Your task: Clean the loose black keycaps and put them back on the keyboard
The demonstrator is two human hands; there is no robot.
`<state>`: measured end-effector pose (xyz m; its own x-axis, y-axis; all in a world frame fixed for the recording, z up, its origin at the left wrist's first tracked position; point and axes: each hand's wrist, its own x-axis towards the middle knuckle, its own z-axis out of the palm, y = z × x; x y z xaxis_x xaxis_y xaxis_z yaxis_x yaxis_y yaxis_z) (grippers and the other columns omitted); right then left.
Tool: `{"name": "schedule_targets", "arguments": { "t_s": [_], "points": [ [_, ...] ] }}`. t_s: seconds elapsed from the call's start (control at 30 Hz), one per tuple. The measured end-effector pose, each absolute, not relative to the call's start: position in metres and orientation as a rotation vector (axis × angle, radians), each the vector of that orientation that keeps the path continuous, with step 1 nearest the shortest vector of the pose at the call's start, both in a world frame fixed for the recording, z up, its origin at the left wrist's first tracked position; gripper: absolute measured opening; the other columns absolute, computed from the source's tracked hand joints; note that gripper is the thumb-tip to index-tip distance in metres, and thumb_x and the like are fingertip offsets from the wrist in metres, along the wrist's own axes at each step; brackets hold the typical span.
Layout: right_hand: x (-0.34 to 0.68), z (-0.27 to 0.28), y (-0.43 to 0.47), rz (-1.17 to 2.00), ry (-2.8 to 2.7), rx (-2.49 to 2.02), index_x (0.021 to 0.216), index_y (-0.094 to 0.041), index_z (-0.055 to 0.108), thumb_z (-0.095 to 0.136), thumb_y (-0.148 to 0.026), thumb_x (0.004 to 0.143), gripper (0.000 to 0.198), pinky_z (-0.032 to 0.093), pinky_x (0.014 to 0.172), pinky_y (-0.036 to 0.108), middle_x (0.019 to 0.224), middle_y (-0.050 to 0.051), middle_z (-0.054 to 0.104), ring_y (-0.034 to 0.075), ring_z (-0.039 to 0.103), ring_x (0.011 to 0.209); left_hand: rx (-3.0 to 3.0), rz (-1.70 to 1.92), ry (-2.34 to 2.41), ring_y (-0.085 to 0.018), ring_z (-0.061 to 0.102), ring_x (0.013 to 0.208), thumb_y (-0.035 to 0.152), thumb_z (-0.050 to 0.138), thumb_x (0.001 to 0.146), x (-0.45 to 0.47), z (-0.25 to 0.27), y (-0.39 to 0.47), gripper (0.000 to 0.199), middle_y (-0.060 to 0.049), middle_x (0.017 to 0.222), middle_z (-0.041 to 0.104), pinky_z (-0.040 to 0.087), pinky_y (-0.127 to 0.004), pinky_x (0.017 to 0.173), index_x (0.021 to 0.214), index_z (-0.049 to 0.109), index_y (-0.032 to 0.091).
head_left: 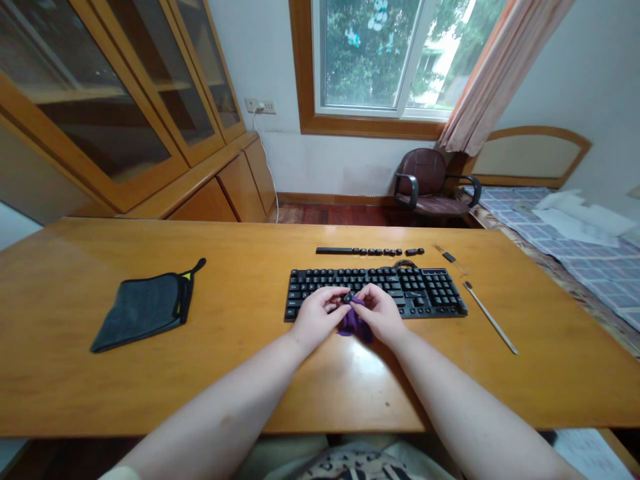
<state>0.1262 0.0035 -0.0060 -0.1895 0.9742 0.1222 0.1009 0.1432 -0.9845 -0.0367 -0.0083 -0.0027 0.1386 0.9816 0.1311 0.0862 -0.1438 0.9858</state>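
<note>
Over the front edge of a black keyboard, my two hands meet with their fingertips close together. My left hand pinches a small black keycap. Between the fingers of my right hand is a purple cloth, which hangs down toward the table and touches the keycap. Part of the keyboard's bottom row is hidden behind my hands. Behind the keyboard lies a row of loose black keycaps, with a long spacebar at its left end.
A folded dark grey cloth lies on the wooden table at the left. To the right of the keyboard are a thin stick with a dark tip and a wire keycap puller. A chair stands beyond the table.
</note>
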Motion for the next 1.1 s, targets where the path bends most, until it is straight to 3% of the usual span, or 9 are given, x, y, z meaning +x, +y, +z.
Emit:
{"name": "schedule_targets", "arguments": {
  "t_s": [0.13,0.33,0.57,0.87,1.1],
  "points": [
    [0.125,-0.005,0.003,1.181,-1.503,-1.106,0.07,-0.021,0.051,0.064,-0.028,0.071,0.015,0.039,0.053,0.025,0.063,-0.003,0.053,0.012,0.049,0.056,1.439,1.146,1.129,-0.016,0.062,0.086,0.022,0.068,0.069,-0.036,-0.005,-0.007,0.03,-0.007,0.099,0.061,0.053,-0.033,0.081,0.098,0.062,0.017],
    [0.127,-0.004,0.005,1.146,-1.418,-1.116,0.069,-0.021,0.05,0.066,-0.032,0.071,0.019,0.038,0.051,0.025,0.06,-0.004,0.052,0.012,0.047,0.054,1.596,1.131,1.314,-0.013,0.06,0.079,0.016,0.057,0.074,-0.04,0.004,-0.004,0.022,-0.005,0.095,0.062,0.053,-0.029,0.075,0.096,0.061,0.016],
    [0.133,0.003,0.009,1.071,-1.299,-1.147,0.068,-0.021,0.05,0.066,-0.036,0.071,0.022,0.04,0.053,0.025,0.062,-0.003,0.055,0.013,0.05,0.055,1.998,1.016,1.664,-0.018,0.058,0.089,0.023,0.055,0.077,-0.088,0.031,0.004,0.021,-0.004,0.097,0.062,0.049,-0.034,0.084,0.096,0.065,0.02],
    [0.132,-0.004,0.009,1.107,-1.318,-1.158,0.07,-0.021,0.05,0.067,-0.037,0.071,0.023,0.039,0.051,0.025,0.06,-0.003,0.053,0.013,0.048,0.053,2.382,0.433,1.482,-0.02,0.059,0.09,0.025,0.059,0.075,-0.109,0.044,-0.003,0.021,-0.001,0.094,0.069,0.046,-0.031,0.082,0.093,0.069,0.026],
    [0.133,-0.005,0.01,1.098,-1.33,-1.154,0.071,-0.021,0.05,0.066,-0.035,0.072,0.021,0.038,0.051,0.025,0.06,-0.003,0.052,0.012,0.048,0.053,2.389,0.323,1.585,-0.02,0.059,0.088,0.025,0.061,0.073,-0.103,0.043,-0.008,0.017,-0.002,0.092,0.068,0.045,-0.031,0.081,0.089,0.069,0.025]
  ]
}}
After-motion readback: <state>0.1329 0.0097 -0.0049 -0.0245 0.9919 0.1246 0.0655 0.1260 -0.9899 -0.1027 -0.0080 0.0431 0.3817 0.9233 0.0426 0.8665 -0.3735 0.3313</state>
